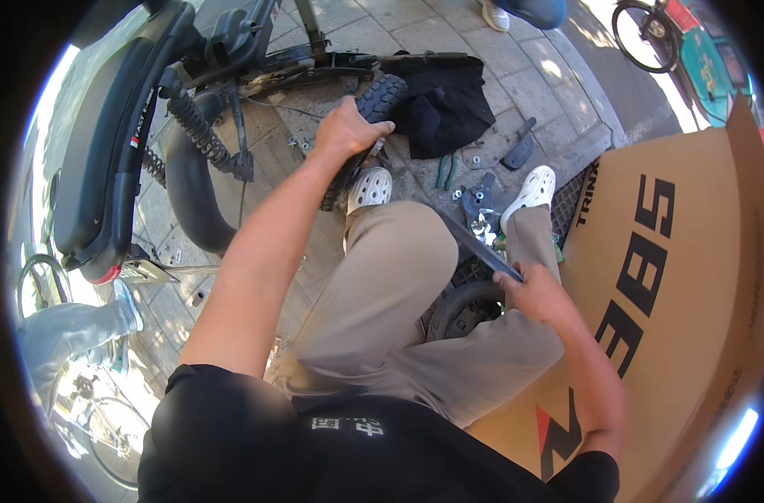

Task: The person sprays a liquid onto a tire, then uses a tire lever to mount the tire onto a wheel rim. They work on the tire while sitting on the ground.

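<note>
My left hand [351, 129] grips the upper side of a wheel with a black knobby tyre [382, 97], which stands upright by my left shoe. In my right hand [532, 290] is the end of a long dark flat bar [482, 248], which slants away past my knee; whether it is a tool or a tyre lever I cannot tell. A black cloth [441, 104] lies beyond the wheel. Green-handled pliers [446, 171] rest on the paving, with loose nuts and a dark metal part [479, 196] to their right. Near my right hand, a round black tyre-like part [466, 309] is partly hidden by my legs.
A scooter or electric bike [111, 163] with coil shock absorbers and a black mudguard [196, 182] stands at the left. A large cardboard box [696, 251] fills the right side. A black plastic part [519, 151] lies ahead. Other people's legs show at left and top.
</note>
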Action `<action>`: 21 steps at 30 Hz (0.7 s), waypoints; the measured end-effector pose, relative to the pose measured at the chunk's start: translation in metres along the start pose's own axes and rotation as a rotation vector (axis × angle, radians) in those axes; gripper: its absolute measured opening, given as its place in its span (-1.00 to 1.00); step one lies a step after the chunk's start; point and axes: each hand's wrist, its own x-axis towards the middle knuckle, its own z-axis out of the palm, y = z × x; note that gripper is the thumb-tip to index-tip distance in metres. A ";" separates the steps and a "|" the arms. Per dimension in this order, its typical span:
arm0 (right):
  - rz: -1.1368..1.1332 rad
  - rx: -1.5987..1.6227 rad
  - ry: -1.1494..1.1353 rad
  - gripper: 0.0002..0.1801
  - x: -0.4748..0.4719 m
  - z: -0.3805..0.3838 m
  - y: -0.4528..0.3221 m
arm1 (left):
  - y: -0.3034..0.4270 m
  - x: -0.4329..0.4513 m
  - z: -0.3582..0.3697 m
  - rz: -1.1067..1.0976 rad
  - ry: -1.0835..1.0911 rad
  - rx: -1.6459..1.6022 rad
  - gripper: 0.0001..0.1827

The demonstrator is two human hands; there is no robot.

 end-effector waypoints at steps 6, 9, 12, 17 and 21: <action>0.048 0.486 0.315 -0.38 0.052 0.097 0.038 | -0.056 -0.033 0.003 0.037 0.069 0.031 0.15; 0.096 0.574 0.264 -0.30 0.065 0.103 0.028 | -0.039 -0.033 0.004 -0.118 0.088 0.135 0.08; 0.006 0.471 0.218 -0.35 0.069 0.090 0.021 | -0.049 -0.015 0.002 -0.020 0.075 0.160 -0.11; -0.066 0.199 0.288 -0.56 0.080 0.091 -0.001 | -0.032 0.007 0.005 -0.060 0.051 0.232 -0.09; 0.051 0.265 0.054 -0.60 0.106 0.122 -0.024 | -0.030 0.018 -0.003 -0.023 0.100 0.235 -0.11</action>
